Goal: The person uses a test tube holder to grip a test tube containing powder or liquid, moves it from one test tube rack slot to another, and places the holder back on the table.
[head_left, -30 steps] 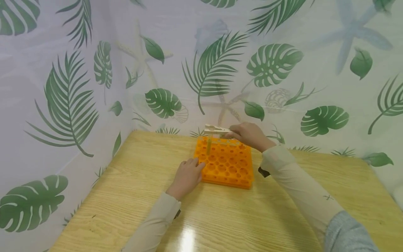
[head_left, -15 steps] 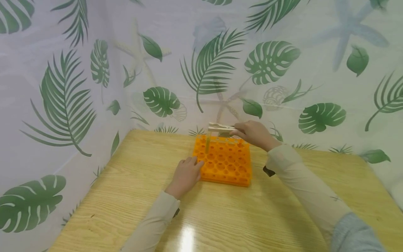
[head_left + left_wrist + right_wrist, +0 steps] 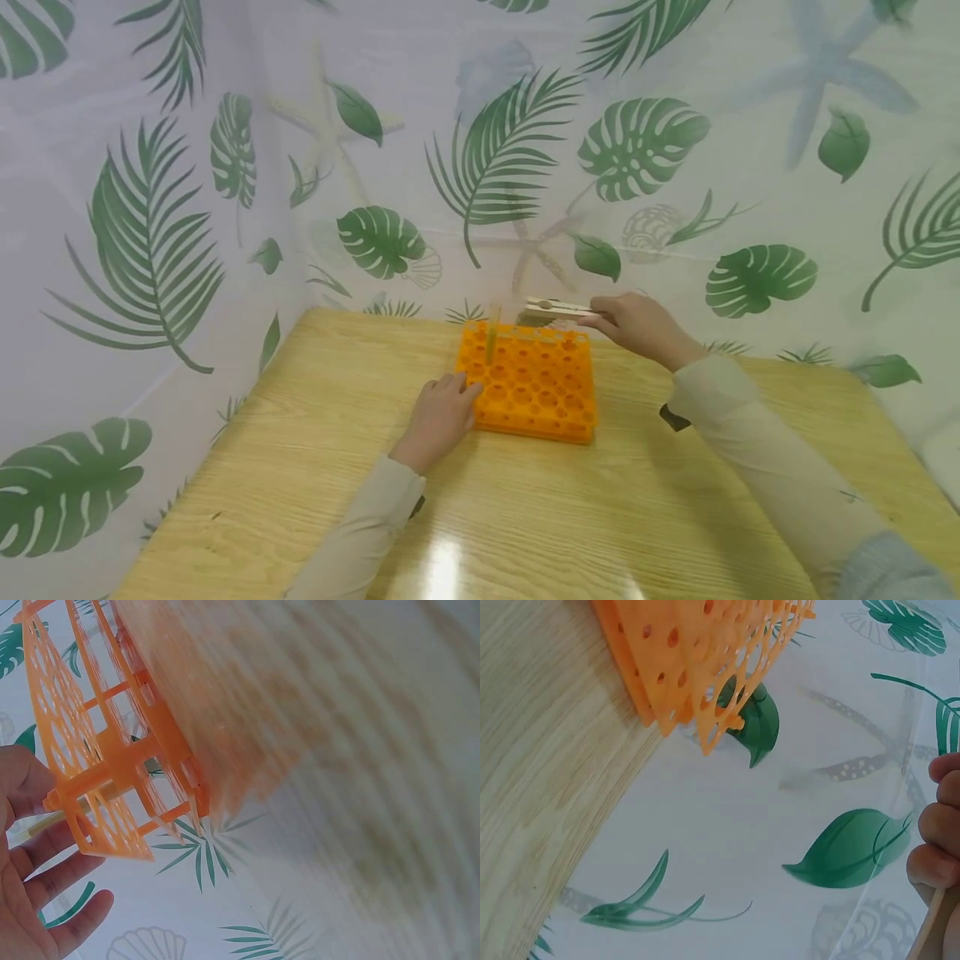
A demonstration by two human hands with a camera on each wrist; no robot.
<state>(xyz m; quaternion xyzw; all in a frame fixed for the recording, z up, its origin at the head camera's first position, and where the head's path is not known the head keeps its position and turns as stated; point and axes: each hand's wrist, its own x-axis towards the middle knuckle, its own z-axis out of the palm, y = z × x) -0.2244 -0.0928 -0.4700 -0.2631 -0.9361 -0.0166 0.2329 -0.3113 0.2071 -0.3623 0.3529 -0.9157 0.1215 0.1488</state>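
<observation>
An orange test tube rack [image 3: 534, 423] stands on the table with one test tube [image 3: 491, 340] upright in its back left part, yellowish liquid inside. My left hand [image 3: 441, 417] holds the rack's left side near the front; the left wrist view shows its fingers [image 3: 64, 874] around the end of the orange frame [image 3: 124, 757]. My right hand [image 3: 637, 327] grips a wooden test tube holder [image 3: 557, 311] by its handle, level above the rack's back edge. The holder's tip is to the right of the tube and apart from it. Only the handle [image 3: 931, 926] shows in the right wrist view.
The wooden table [image 3: 315, 467] reaches back to a white curtain [image 3: 420, 125] printed with green leaves, close behind the rack. Another curtain side [image 3: 90, 350] runs along the table's left. The left wrist view is largely blocked by a blurred pale surface [image 3: 360, 750].
My right hand has drawn the test tube holder to the right, off the test tube's top. The tube stays standing in the rack. My left hand keeps its place on the rack.
</observation>
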